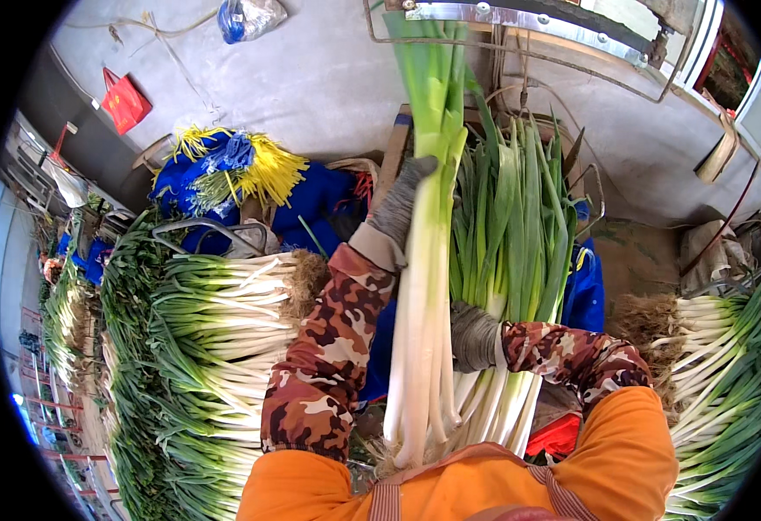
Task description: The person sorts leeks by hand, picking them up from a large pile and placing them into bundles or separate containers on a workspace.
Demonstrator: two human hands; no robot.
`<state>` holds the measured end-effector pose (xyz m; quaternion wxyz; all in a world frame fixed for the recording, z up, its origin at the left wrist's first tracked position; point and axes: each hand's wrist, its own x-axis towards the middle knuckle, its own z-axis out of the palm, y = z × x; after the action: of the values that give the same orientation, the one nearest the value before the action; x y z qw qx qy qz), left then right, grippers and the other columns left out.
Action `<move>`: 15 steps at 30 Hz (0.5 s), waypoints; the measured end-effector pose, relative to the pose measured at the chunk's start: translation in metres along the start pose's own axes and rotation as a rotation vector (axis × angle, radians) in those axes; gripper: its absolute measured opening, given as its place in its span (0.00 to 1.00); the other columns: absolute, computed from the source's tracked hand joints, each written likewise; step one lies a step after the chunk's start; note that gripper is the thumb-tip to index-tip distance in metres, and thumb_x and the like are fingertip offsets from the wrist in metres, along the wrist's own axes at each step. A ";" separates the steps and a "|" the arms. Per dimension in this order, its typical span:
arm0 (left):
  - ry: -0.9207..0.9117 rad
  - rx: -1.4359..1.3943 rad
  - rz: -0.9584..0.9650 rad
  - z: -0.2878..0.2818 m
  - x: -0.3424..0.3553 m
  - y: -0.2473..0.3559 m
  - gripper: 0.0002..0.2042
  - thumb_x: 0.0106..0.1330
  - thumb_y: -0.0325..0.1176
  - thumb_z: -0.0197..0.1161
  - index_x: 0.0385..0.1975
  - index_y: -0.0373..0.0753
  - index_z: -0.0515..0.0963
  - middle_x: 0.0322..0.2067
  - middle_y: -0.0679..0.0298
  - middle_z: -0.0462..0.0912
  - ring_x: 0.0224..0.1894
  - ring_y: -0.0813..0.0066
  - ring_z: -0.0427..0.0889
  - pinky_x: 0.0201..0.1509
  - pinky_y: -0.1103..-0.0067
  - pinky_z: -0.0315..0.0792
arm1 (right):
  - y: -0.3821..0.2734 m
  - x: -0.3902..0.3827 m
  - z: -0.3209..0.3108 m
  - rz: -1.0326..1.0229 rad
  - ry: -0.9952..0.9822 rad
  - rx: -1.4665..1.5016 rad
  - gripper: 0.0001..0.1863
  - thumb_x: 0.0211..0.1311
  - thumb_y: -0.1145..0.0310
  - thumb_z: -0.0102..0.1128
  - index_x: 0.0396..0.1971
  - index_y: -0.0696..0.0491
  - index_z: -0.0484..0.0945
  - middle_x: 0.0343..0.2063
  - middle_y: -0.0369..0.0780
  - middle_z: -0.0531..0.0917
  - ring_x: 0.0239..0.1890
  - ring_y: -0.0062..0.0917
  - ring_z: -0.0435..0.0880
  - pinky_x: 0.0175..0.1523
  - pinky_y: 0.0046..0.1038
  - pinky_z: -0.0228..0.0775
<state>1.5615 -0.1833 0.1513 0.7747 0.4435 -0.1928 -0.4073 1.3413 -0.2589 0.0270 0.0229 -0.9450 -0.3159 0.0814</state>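
Observation:
In front of me rises a thick bundle of large green onions [432,286], white stems low and broad green leaves at the top. My left hand [405,201], in a grey glove, is closed round it from the left at mid-height, thumb across the front. My right hand [476,337], also gloved in grey, is closed against the right side of its white stems, with the fingertips hidden behind them. Beyond the right hand, more green onions [519,226] stand upright. Their leaves lean toward the wall and their white ends come down near my body.
Piles of green onions lie at left [233,313] and right [710,347], roots facing inward. Yellow strips [272,169] rest on blue cloth [311,195] at back left. A metal frame [536,39] overhangs the held leaves. A red bag [126,102] hangs on the grey wall [311,69].

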 end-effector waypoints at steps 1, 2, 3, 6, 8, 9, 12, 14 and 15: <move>0.059 -0.037 -0.068 0.008 0.002 -0.013 0.28 0.57 0.48 0.68 0.51 0.35 0.73 0.35 0.59 0.81 0.25 0.64 0.81 0.28 0.72 0.81 | 0.000 -0.003 0.002 -0.009 0.052 0.022 0.21 0.55 0.50 0.50 0.38 0.47 0.84 0.27 0.42 0.85 0.36 0.40 0.81 0.61 0.41 0.58; 0.158 0.171 0.052 0.016 0.003 -0.026 0.31 0.56 0.47 0.69 0.55 0.35 0.70 0.38 0.57 0.80 0.29 0.64 0.82 0.33 0.72 0.80 | 0.002 -0.003 0.003 -0.016 0.090 0.043 0.21 0.55 0.50 0.50 0.42 0.46 0.82 0.28 0.42 0.85 0.36 0.41 0.81 0.61 0.42 0.59; 0.257 0.376 0.174 0.026 0.002 -0.042 0.34 0.56 0.47 0.70 0.58 0.35 0.67 0.42 0.56 0.80 0.34 0.64 0.82 0.39 0.72 0.80 | 0.003 -0.003 0.013 0.004 0.075 0.240 0.22 0.57 0.51 0.49 0.47 0.46 0.80 0.33 0.42 0.84 0.41 0.40 0.80 0.62 0.43 0.59; 0.264 0.689 0.176 0.033 0.004 -0.097 0.50 0.50 0.48 0.74 0.69 0.35 0.52 0.58 0.50 0.70 0.60 0.60 0.68 0.64 0.74 0.62 | 0.017 -0.003 0.084 0.172 0.133 1.269 0.24 0.63 0.53 0.44 0.56 0.45 0.74 0.47 0.43 0.81 0.53 0.37 0.76 0.64 0.42 0.61; 0.258 0.809 0.067 0.040 -0.007 -0.131 0.53 0.49 0.52 0.74 0.70 0.34 0.48 0.63 0.46 0.65 0.65 0.55 0.64 0.68 0.72 0.59 | 0.021 -0.012 0.114 0.365 0.172 2.035 0.24 0.66 0.53 0.40 0.57 0.46 0.72 0.53 0.43 0.78 0.57 0.36 0.74 0.65 0.39 0.61; 0.306 0.895 -0.117 0.016 -0.020 -0.150 0.55 0.49 0.54 0.73 0.71 0.34 0.46 0.65 0.42 0.61 0.68 0.52 0.59 0.70 0.71 0.55 | 0.009 -0.001 0.087 0.406 0.090 2.159 0.25 0.68 0.53 0.38 0.58 0.47 0.71 0.54 0.42 0.76 0.57 0.35 0.73 0.66 0.38 0.60; 0.391 0.977 -0.194 0.022 -0.066 -0.132 0.56 0.50 0.54 0.72 0.71 0.34 0.43 0.64 0.37 0.60 0.68 0.46 0.60 0.70 0.69 0.55 | -0.012 0.009 0.004 0.613 -0.133 2.493 0.26 0.71 0.52 0.31 0.61 0.48 0.69 0.59 0.40 0.73 0.59 0.34 0.70 0.67 0.34 0.59; 0.340 1.145 -0.149 0.044 -0.050 -0.145 0.55 0.51 0.53 0.71 0.72 0.35 0.43 0.62 0.35 0.63 0.66 0.43 0.63 0.71 0.68 0.55 | 0.021 -0.015 0.108 0.151 0.177 1.567 0.24 0.69 0.53 0.37 0.59 0.46 0.71 0.57 0.41 0.74 0.59 0.35 0.71 0.66 0.35 0.61; 0.337 1.093 -0.116 0.028 -0.057 -0.150 0.55 0.51 0.53 0.71 0.71 0.34 0.43 0.62 0.36 0.62 0.66 0.44 0.62 0.71 0.68 0.53 | 0.014 -0.010 0.101 0.141 0.144 1.313 0.23 0.65 0.54 0.44 0.56 0.46 0.74 0.54 0.40 0.76 0.58 0.36 0.72 0.64 0.35 0.62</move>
<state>1.4399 -0.1936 0.0436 0.4294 0.8482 -0.2247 -0.2139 1.3241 -0.2768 -0.0727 0.6096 -0.7563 -0.1359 0.1948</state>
